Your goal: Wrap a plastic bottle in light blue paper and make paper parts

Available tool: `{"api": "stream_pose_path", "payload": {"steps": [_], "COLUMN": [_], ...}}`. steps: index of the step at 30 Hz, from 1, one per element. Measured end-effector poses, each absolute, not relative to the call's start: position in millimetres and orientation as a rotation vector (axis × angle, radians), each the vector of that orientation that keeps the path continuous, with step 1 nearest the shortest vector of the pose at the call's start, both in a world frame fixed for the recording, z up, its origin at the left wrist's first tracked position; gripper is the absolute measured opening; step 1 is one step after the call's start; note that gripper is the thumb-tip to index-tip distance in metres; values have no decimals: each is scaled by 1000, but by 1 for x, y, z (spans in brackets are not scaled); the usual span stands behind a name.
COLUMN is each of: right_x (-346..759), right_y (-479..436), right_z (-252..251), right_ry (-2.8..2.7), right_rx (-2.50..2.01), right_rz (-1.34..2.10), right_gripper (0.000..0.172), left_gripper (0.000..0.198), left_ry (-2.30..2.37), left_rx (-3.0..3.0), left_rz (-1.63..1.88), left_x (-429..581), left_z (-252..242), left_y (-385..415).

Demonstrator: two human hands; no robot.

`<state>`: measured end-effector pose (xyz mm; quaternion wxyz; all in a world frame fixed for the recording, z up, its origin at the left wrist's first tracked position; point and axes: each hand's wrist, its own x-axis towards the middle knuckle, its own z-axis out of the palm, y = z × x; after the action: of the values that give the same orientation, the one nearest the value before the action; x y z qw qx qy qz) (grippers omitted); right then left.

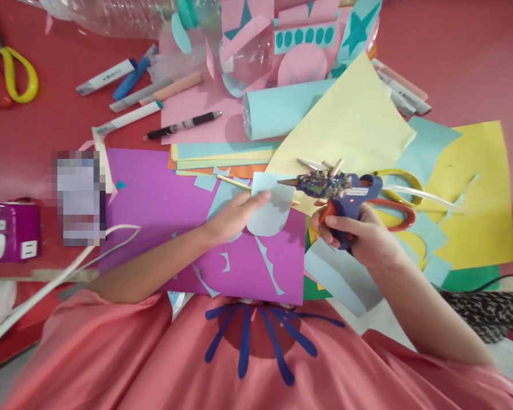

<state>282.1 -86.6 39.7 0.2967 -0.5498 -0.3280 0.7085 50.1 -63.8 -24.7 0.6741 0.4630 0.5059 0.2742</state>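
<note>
My left hand (pixel 235 216) is closed on a light blue paper piece (pixel 270 213) with a rounded lower edge, thumb on its face. A thin stick (pixel 234 182) lies behind that hand; whether the fingers hold it too, I cannot tell. In my right hand (pixel 363 233) is a blue hot glue gun (pixel 354 196), fingers wrapped round its handle near the orange trigger. Its nozzle points left, at the paper's upper right edge; I cannot tell whether they touch. Clumped scraps cover the front of the gun, and a white glue stick (pixel 414 195) extends from its rear.
Purple paper (pixel 145 199) with blue offcuts lies under my left arm. Scissors (pixel 404 213) lie behind the glue gun, beside yellow paper (pixel 479 222). Farther back are a blue paper-wrapped cylinder (pixel 286 108), a pen (pixel 183 125) and several markers (pixel 106 77). A white cable (pixel 60 276) crosses the left side.
</note>
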Motion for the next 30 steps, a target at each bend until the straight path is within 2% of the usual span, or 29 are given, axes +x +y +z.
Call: {"api": "stream_pose_path", "payload": {"steps": [12,18,30], "right_x": [271,266,263], "right_y": [-85,-83,-81], "right_z": [35,36,36], "right_ry": [-1117,-1169,-1224], "right_rx": [-1588,-1585,-1551], "right_rz": [1586,1569,1555], "right_gripper": [31,36,32], "left_gripper": [52,52,52], "left_ry": [1027,1009,1024], "left_rx": [993,1033,1057], "left_rz": [459,454,454], "left_x": [56,55,56], "left_z": [2,0,4], "left_y": [-57,-56,-56]}}
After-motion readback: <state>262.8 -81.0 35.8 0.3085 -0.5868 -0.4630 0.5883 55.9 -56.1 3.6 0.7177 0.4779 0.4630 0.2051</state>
